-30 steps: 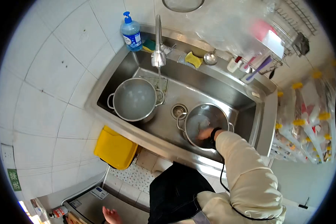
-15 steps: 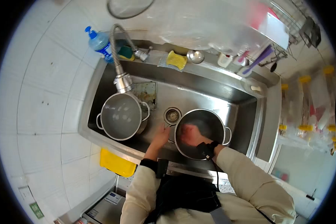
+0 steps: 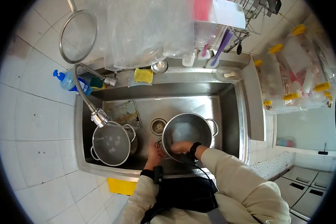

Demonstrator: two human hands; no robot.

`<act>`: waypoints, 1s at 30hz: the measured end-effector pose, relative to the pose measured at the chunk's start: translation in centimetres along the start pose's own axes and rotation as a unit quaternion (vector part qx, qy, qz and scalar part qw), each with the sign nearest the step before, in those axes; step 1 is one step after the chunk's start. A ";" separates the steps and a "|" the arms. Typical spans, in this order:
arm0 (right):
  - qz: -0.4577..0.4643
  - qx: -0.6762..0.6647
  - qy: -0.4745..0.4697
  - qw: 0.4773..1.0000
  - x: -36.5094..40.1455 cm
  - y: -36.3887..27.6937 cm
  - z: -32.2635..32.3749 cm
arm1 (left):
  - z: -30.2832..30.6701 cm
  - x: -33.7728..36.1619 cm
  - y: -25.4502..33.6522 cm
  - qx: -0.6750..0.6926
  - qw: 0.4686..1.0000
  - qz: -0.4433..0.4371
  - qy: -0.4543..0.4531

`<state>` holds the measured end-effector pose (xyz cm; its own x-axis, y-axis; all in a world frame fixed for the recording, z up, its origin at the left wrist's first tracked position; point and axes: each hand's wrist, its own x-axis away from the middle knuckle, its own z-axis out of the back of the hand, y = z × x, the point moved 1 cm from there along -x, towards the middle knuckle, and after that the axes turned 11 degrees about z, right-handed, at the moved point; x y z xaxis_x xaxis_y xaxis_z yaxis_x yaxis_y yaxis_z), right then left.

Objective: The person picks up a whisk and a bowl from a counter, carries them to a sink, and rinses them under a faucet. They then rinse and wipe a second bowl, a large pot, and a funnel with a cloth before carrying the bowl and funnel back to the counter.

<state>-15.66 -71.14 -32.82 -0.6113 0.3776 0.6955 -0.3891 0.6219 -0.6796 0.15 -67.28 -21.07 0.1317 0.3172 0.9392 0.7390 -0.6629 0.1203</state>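
Observation:
My left hand [image 3: 155, 152] is closed around the left handle of the right-hand steel pot [image 3: 188, 128], which sits in the sink. My right hand [image 3: 181, 147] is inside that pot, near its front wall; its fingers point down and are partly hidden, so what they hold, if anything, cannot be made out. A second steel pot [image 3: 111, 145] stands at the left of the sink under the faucet head [image 3: 100, 117], with pale reflections inside. Between the pots lies the drain [image 3: 158, 127].
Behind the sink [image 3: 237, 149] are a blue soap bottle [image 3: 71, 82], a yellow sponge [image 3: 143, 75], a metal ladle bowl [image 3: 159, 66] and a purple-handled spatula [image 3: 222, 46]. A strainer [image 3: 78, 36] hangs at upper left. Yellow-clipped bags [image 3: 295, 74] hang at right. A yellow container [image 3: 121, 186] is below the sink.
The view has shifted. My right hand has moved toward the pot's front wall, and my left hand has closed on its handle.

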 end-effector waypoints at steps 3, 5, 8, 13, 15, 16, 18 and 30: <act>-0.062 -0.112 0.146 0.981 2.7 4.2 4.2 | -0.3 0.2 0.3 -0.040 0.999 0.007 -0.019; 0.114 -0.461 0.243 0.846 2.5 4.6 7.6 | -0.8 0.4 0.1 -0.060 0.998 -0.018 -0.012; 0.174 -0.494 0.158 0.837 3.9 -3.0 9.6 | 0.6 -0.9 0.2 -0.094 0.995 -0.025 -0.025; 0.132 -0.364 0.022 0.922 7.3 -11.6 7.7 | 1.3 -1.6 0.0 -0.067 0.997 0.005 -0.048; 0.127 -0.252 0.094 0.955 7.0 -10.6 6.7 | 1.3 -1.7 0.2 -0.060 0.997 0.003 -0.049; 0.109 -0.058 0.169 0.978 6.2 -8.9 6.5 | 1.1 -1.5 0.3 -0.060 0.996 0.008 -0.061; -0.006 0.431 0.176 0.885 5.3 -6.4 5.8 | 1.4 -1.1 0.2 -0.059 0.996 0.014 -0.066; 0.087 -0.095 -0.024 0.991 -1.5 -4.1 0.8 | 0.5 -0.3 0.1 -0.070 0.997 0.005 -0.040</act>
<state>-13.72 -74.85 -31.26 -0.6914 0.4600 0.5572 -0.1407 0.6707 -0.7283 0.52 -67.11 -21.53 0.1949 0.3607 0.9121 0.6383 -0.7527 0.1612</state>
